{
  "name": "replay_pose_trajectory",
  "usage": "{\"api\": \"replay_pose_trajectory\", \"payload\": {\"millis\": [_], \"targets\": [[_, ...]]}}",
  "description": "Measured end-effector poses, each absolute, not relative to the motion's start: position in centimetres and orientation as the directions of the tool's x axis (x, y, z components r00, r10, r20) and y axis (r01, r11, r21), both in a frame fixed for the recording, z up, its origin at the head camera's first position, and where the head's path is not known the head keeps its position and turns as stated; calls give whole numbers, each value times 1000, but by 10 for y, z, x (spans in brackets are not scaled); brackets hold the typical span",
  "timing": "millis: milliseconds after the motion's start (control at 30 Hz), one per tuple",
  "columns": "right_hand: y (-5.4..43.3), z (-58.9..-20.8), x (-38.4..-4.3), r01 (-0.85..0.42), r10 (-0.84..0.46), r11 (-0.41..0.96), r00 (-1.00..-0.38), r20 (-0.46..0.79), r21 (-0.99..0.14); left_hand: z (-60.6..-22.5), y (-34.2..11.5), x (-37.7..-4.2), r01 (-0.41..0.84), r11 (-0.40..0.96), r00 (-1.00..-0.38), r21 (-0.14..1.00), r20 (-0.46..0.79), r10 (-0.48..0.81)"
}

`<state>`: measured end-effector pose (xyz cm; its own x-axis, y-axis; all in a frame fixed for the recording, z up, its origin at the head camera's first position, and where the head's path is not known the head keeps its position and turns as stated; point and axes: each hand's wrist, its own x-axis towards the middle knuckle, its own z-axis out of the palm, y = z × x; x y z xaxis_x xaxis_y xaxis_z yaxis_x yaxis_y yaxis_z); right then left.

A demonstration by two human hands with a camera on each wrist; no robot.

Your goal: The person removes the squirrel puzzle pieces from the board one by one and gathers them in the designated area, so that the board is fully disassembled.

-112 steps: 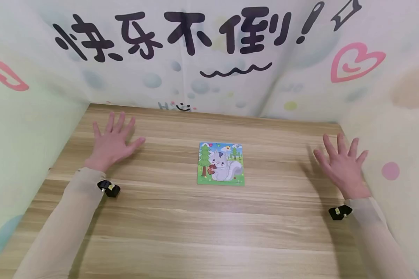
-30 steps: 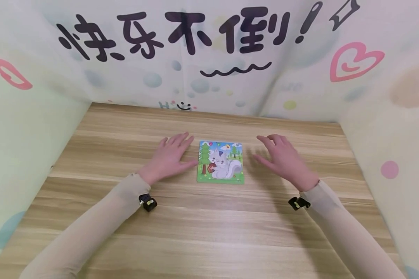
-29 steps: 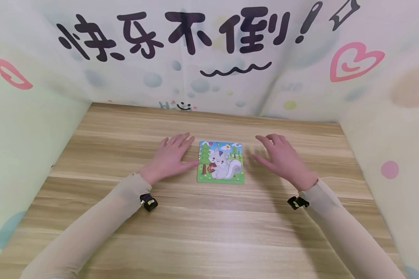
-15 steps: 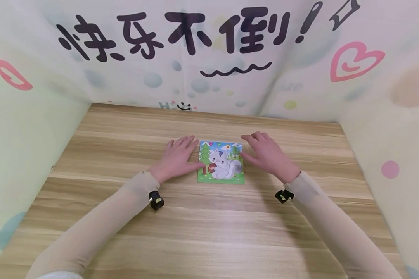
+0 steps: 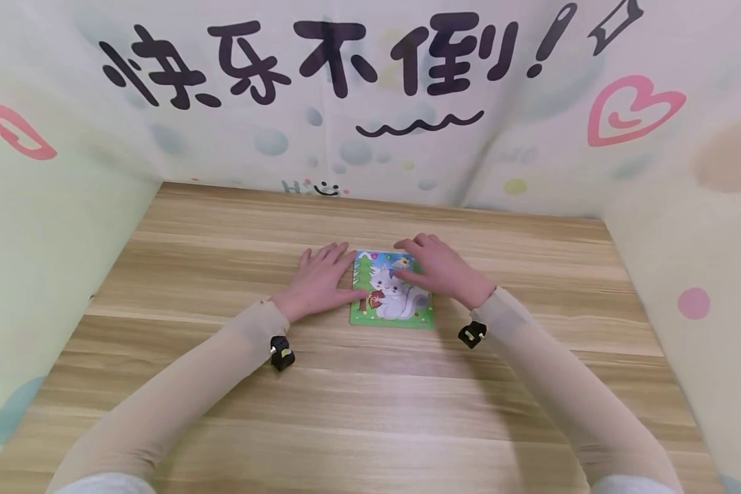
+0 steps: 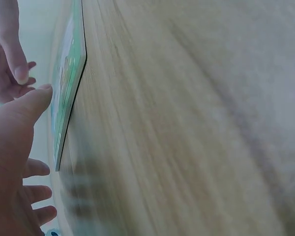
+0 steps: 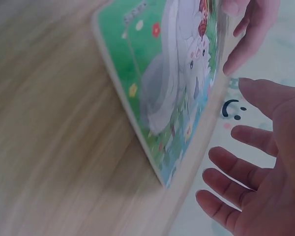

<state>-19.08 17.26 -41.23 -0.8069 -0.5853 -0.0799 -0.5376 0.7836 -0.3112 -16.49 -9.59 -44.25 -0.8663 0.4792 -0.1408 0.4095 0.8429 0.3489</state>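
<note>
Hovering over squirrel picture board (image 5: 390, 300): right hand (image 5: 442, 268), fingers loosely spread. Left hand (image 5: 317, 285) beside left edge, fingers pretty wide, thumb over board, can't tell if touching.

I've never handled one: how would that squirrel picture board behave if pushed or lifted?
The squirrel picture board is probably stiff, looking straight and unbent. Being thin, it's likely light. Lying flat, it should probably slide, not roll.
</note>
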Motion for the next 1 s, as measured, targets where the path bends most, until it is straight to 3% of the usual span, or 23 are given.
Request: {"api": "replay_pose_trajectory", "payload": {"millis": [567,1000], "targets": [[139,-424,-205,-585,-671,719,-726,-152,-376,-450,-94,-166,405,847,-866,345,-152,476],[133,-423,-212,-600,-671,738,-700,-244,-308,-459,-95,-170,398,837,-866,376,-147,478]]}}
